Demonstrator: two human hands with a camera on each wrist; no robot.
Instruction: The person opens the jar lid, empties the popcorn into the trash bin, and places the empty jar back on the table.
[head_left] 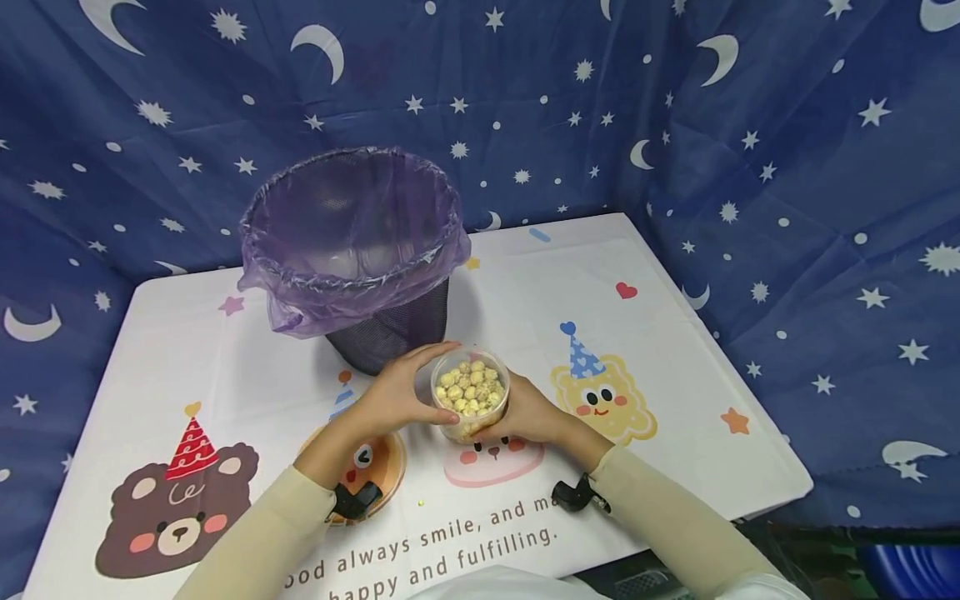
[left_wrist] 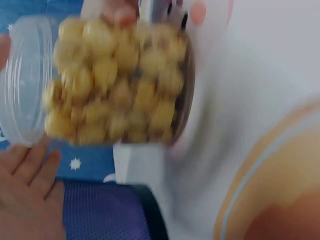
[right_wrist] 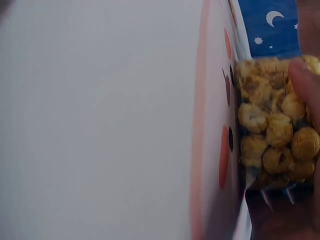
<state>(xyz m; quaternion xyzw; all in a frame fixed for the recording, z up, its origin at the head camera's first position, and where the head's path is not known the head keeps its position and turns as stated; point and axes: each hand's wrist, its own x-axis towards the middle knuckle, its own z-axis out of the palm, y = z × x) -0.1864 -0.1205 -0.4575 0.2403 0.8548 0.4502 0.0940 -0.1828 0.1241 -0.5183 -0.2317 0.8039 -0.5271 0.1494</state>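
A clear plastic jar of popcorn [head_left: 471,387] is held between both hands near the middle of the table. My left hand [head_left: 401,396] is at its rim from the left, thumb on the near side and fingers on the far side. From the right, my right hand [head_left: 528,412] grips the jar's lower body, its thumb at the near side and its other fingers mostly hidden. Round yellow popcorn pieces fill much of the jar, as the left wrist view also shows through the jar wall [left_wrist: 115,85].
Behind the left hand stands a black mesh bin [head_left: 405,329] lined with a purple plastic bag [head_left: 322,304]. A white cartoon-printed cloth [head_left: 660,475] covers the table. Blue star-patterned curtains [head_left: 525,75] hang close behind and at both sides. A tiny yellowish crumb [head_left: 421,503] lies near the front.
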